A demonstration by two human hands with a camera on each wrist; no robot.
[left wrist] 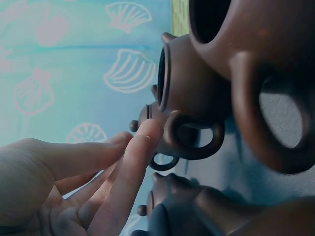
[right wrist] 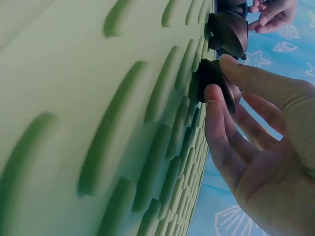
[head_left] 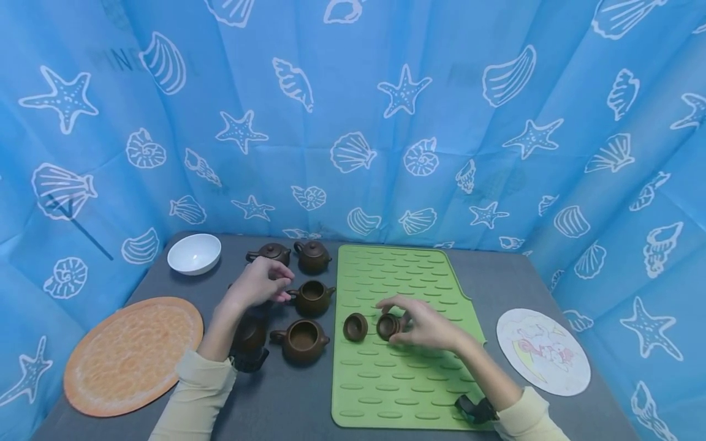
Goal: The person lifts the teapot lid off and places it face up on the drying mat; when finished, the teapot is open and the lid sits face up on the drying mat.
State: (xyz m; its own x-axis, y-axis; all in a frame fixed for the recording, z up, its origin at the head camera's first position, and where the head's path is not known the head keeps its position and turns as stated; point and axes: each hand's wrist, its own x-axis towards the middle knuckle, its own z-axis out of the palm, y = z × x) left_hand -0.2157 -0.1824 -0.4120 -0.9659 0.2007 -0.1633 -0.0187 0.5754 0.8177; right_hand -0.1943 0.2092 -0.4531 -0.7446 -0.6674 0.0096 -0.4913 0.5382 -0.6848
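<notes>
On the green mat (head_left: 380,373), my right hand (head_left: 425,324) pinches a small brown teapot lid (head_left: 387,327) between thumb and fingers. The lid's hollow side faces up. Just left of it lies a second brown lid (head_left: 355,327), also hollow side up; its knob shows against the mat in the right wrist view. My left hand (head_left: 261,283) hovers over the brown teapots, holding nothing, its fingers extended with thumb and fingertips close together. Nearest to those fingertips is a lidless teapot (head_left: 312,298); another lidless teapot (head_left: 303,342) stands in front of it.
Behind stand two lidded teapots, a rounder one (head_left: 312,256) and a flatter one (head_left: 274,252). My left forearm partly hides another teapot (head_left: 249,335). A white bowl (head_left: 194,254) and orange round mat (head_left: 135,355) are left; a white round mat (head_left: 543,352) is right.
</notes>
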